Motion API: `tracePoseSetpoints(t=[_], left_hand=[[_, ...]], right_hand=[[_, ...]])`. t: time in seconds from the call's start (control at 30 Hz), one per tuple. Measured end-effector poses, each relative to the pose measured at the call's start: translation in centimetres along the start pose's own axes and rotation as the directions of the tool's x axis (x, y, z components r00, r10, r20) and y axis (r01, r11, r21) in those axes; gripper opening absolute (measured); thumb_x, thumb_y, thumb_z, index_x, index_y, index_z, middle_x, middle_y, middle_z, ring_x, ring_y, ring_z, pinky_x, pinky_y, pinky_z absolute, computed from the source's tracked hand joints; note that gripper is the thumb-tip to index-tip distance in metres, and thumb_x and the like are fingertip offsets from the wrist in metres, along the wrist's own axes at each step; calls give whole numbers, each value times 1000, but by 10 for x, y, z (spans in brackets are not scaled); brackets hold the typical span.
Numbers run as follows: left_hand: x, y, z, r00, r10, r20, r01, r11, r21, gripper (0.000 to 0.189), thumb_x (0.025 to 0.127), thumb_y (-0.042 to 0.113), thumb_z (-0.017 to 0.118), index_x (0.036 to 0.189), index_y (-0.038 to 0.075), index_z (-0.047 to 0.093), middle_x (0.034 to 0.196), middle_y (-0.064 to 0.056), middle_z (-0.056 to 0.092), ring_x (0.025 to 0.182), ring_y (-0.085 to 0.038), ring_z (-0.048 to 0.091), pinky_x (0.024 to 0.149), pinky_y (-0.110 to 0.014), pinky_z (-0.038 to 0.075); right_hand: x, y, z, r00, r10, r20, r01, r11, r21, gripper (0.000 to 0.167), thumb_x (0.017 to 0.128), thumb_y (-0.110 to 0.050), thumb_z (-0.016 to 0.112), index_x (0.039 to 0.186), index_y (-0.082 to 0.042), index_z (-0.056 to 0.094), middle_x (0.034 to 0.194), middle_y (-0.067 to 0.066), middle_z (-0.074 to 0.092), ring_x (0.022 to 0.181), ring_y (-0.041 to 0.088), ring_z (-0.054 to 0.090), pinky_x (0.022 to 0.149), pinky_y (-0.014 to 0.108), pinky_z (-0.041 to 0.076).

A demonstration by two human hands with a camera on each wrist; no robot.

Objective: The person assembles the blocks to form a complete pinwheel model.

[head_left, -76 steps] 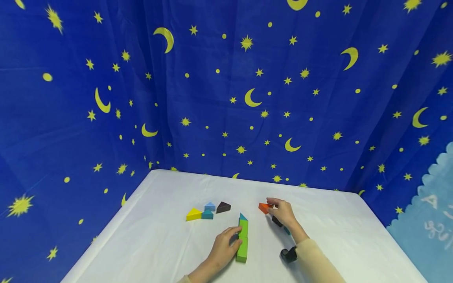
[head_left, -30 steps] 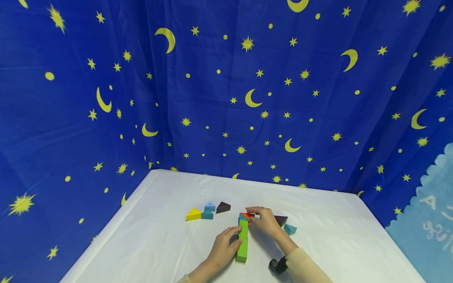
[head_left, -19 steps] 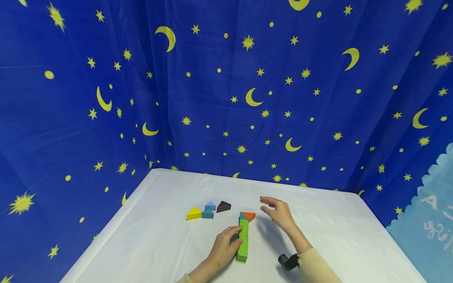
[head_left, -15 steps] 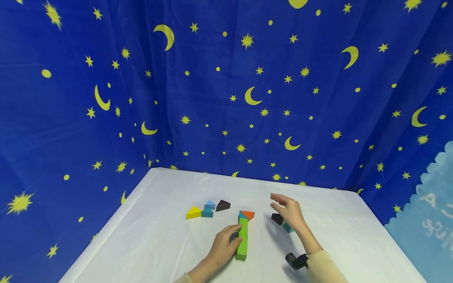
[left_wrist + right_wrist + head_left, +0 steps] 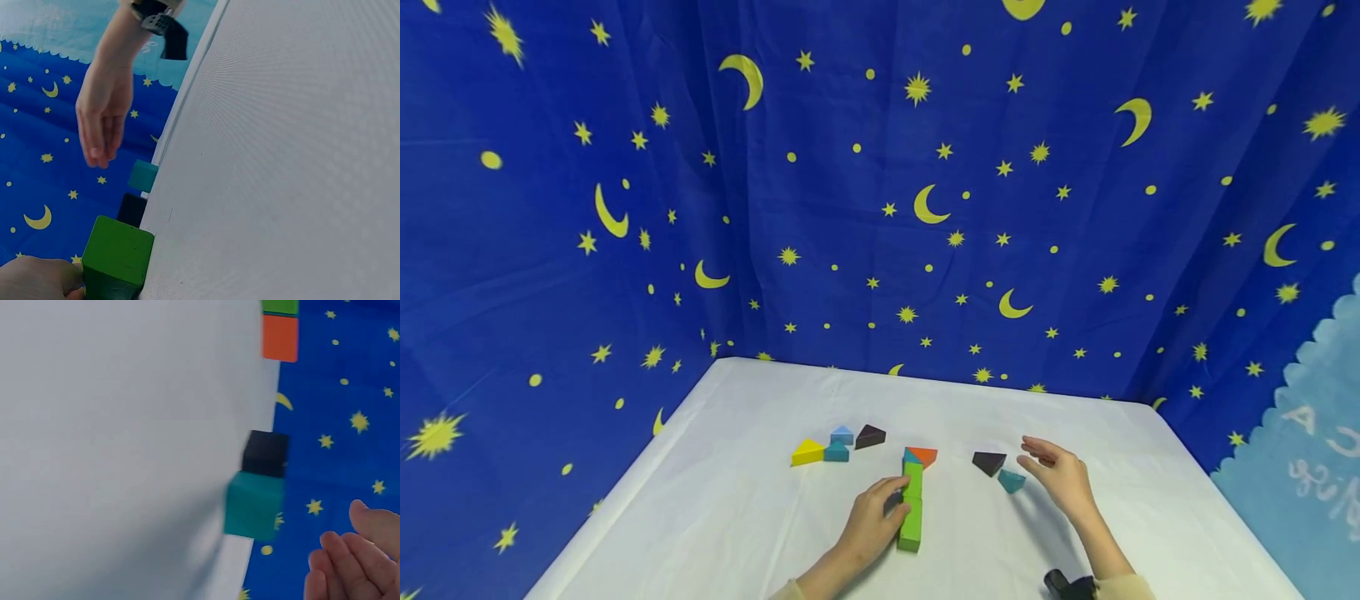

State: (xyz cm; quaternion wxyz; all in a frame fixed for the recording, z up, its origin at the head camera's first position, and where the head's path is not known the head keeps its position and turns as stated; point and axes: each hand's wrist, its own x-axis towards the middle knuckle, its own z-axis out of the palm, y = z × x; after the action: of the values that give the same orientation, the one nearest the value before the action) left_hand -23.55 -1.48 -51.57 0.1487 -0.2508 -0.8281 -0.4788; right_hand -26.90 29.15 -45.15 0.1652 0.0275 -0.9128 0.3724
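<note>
Head view, lower centre: the left hand [image 5: 870,521], thumb and finger parted, touches the green blocks [image 5: 912,521], presumably steadying them; lower right, the right hand [image 5: 1063,477] hovers empty, fingers loose.

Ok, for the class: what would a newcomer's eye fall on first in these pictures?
Probably the blue curtain, covered in yellow moons and stars, behind and beside the white table. Next, the line of two green blocks near the table's middle, touched by the left hand, with a blue triangle and an orange triangle at its far end. Then the yellow triangle, left of that line.
</note>
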Motion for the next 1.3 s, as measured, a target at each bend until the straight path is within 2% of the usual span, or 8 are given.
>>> tracePoseSetpoints(t=[0.13,0.33,0.43,0.77,0.93,1.1,1.3], left_hand=[[1,0,-1,1000,0,-6,0,1000,3,35,86,7,65,120,-3,60,117,-12,63,109,-27,58,95,-41,47],[0,0,-1,1000,-20,6,20,1000,5,35,87,9,65,121,-1,60,118,-12,62,110,-27,58,95,-41,46],[-2,0,0,999,-32,24,32,999,0,36,88,12,65,121,0,60,118,-11,62,111,-27,57,96,-41,46],[-1,-1,1,1000,-3,14,3,1000,-1,35,88,9,65,121,-2,60,118,-12,62,110,-27,58,95,-41,47],[0,-1,1,1000,-12,14,12,1000,0,35,88,10,65,121,-1,60,118,-11,62,110,-26,58,95,-41,47],[0,-2,2,1000,-9,6,9,1000,6,35,87,9,65,121,0,60,118,-11,62,110,-26,58,95,-41,47],[1,-3,2,1000,-3,1,3,1000,10,35,86,7,65,120,-1,60,117,-12,62,109,-27,58,95,-40,47]], right_hand=[[-8,10,3,997,58,42,-57,998,-27,38,84,-15,72,115,3,64,101,15,69,89,29,67,78,41,55],[-13,21,9,991,89,104,-85,995,-50,45,79,-20,75,112,8,63,96,17,69,85,30,67,77,45,54],[-16,23,12,989,99,113,-93,994,-56,43,78,-18,76,110,8,64,93,15,69,83,28,67,77,45,55],[-16,22,22,993,71,90,-65,996,-63,41,77,-17,77,107,8,64,88,14,69,78,26,68,72,41,56],[-16,20,23,996,60,67,-56,997,-62,38,78,-14,75,106,8,64,88,15,69,79,27,67,73,41,56],[-15,17,20,997,48,60,-44,997,-66,37,79,-10,74,108,10,63,90,17,68,81,29,67,73,39,56],[-10,9,8,1000,-2,6,2,999,-53,36,81,-6,72,111,10,62,99,23,66,89,34,66,77,40,55]])
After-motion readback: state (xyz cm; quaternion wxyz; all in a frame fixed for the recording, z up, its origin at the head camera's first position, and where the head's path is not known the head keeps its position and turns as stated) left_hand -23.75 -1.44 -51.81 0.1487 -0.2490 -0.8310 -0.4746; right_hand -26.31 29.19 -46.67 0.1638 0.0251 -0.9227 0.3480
